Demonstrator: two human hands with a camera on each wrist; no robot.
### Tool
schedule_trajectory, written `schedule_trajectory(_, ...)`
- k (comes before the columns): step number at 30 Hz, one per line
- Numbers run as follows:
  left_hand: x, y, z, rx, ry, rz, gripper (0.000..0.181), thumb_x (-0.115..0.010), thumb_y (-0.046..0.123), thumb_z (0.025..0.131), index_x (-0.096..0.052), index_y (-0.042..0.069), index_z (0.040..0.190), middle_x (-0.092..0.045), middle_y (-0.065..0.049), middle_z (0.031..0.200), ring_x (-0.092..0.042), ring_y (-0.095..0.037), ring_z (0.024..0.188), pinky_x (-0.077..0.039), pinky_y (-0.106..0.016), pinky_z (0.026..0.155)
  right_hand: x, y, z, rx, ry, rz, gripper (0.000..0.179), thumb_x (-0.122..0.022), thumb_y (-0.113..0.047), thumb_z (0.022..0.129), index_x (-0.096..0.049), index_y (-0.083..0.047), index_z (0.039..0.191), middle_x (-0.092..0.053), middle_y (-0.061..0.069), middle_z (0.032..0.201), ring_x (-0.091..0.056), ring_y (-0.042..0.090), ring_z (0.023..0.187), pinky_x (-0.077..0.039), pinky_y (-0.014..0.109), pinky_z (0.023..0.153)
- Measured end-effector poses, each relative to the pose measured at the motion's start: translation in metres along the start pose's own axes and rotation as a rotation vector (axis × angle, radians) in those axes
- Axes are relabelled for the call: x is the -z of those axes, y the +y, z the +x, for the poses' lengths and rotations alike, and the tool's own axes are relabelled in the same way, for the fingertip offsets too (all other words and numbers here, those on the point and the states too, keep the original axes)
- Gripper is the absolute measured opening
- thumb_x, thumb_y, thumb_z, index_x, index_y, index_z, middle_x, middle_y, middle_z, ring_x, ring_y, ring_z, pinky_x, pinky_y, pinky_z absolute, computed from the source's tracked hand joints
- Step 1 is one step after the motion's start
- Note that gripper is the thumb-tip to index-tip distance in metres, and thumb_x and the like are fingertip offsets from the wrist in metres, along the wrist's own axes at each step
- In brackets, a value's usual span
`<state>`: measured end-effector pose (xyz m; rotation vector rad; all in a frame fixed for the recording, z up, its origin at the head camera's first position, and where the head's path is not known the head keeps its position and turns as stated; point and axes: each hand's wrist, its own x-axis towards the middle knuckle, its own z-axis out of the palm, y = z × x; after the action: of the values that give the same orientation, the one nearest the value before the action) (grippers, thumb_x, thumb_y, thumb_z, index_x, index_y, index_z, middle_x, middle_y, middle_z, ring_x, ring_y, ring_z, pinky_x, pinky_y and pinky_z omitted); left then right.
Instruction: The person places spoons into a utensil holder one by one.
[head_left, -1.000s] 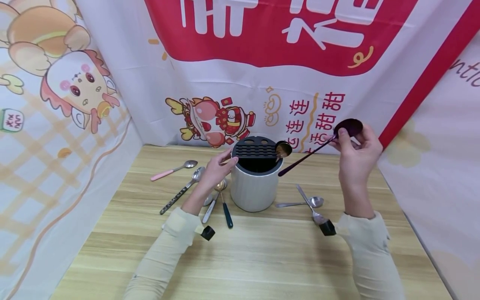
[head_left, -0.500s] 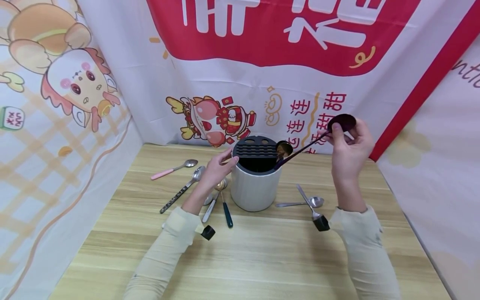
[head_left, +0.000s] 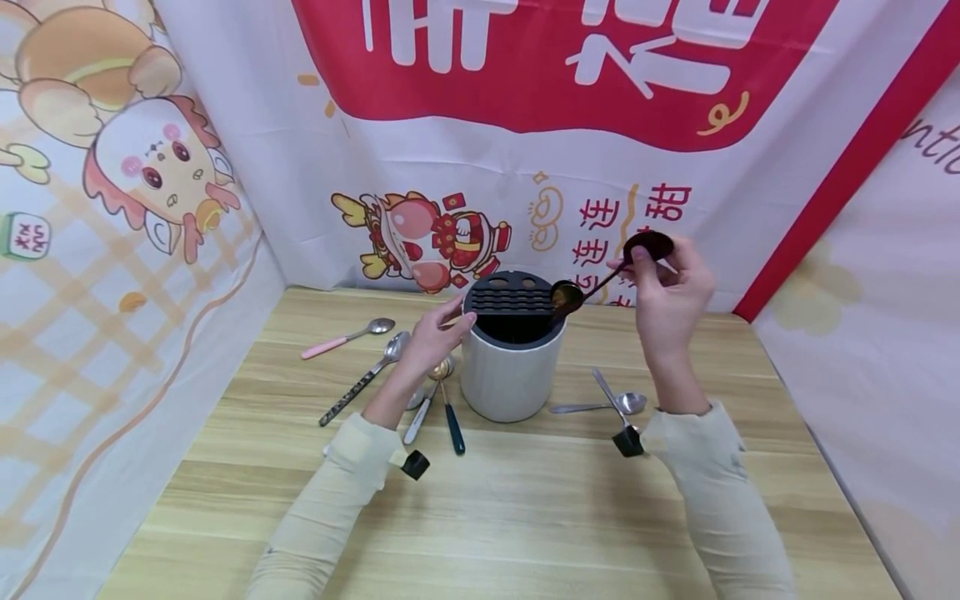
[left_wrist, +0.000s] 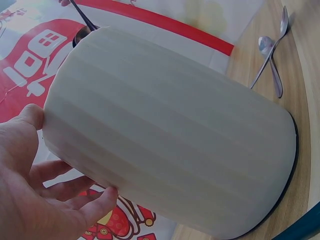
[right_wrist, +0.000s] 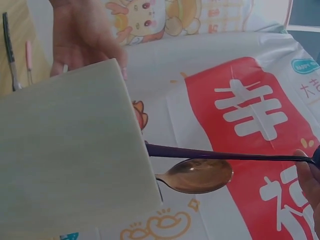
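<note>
My right hand [head_left: 671, 292] pinches a dark purple spoon [head_left: 657, 242] by its bowl, thumb on the bowl's face. The spoon's handle [right_wrist: 215, 155] slants down to the opening of a white utensil holder [head_left: 510, 383], its end hidden past the rim in the right wrist view. A gold-brown spoon [right_wrist: 197, 175] stands in the holder right beside that handle, bowl up. My left hand [head_left: 438, 337] holds the holder at its left side, with the thumb [left_wrist: 33, 116] at the rim and fingertips [left_wrist: 109, 195] on the wall. A black slotted lid [head_left: 487, 283] covers the holder's back half.
Left of the holder lie a pink-handled spoon [head_left: 326, 347], a black-patterned spoon [head_left: 352, 396], a white-handled one [head_left: 417, 423] and a dark green-handled one [head_left: 455, 432]. Two metal utensils [head_left: 581, 408] lie crossed at its right. A printed cloth [head_left: 300, 167] hangs close behind.
My right hand has moved left with the purple spoon, bringing its handle end from outside the holder's right rim to its opening beside the gold-brown spoon. The left hand stays.
</note>
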<state>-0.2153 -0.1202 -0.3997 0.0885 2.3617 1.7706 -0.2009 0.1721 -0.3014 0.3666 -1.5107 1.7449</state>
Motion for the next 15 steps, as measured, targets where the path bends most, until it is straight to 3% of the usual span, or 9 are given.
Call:
schedule_trajectory(7,0.001,0.000,-0.001,0.003,-0.009,-0.017,0.073,-0.059,0.053,0.096,-0.033,0.024,0.157,-0.038,-0.009,0.160,-0.042,-0.033,0.144,-0.047,-0.047,0.110,-0.009,0.011,-0.008,0.023,-0.072,-0.127,0.016,-0.070,0.001,0.090,-0.067,0.010,0.103,-0.073,0.003,0.091,-0.073,0.007,0.069,-0.061,0.022,0.064)
schedule_trajectory(15,0.001,0.000,0.000,-0.006,-0.004,-0.015,0.072,-0.059,0.054,0.095,-0.034,0.026,0.156,-0.040,-0.008,0.159,-0.043,-0.032,0.143,-0.048,-0.047,0.110,-0.018,0.016,-0.017,0.041,-0.160,-0.255,0.014,-0.069,-0.002,0.092,-0.070,0.005,0.103,-0.073,0.018,0.094,-0.070,0.001,0.072,-0.060,0.018,0.066)
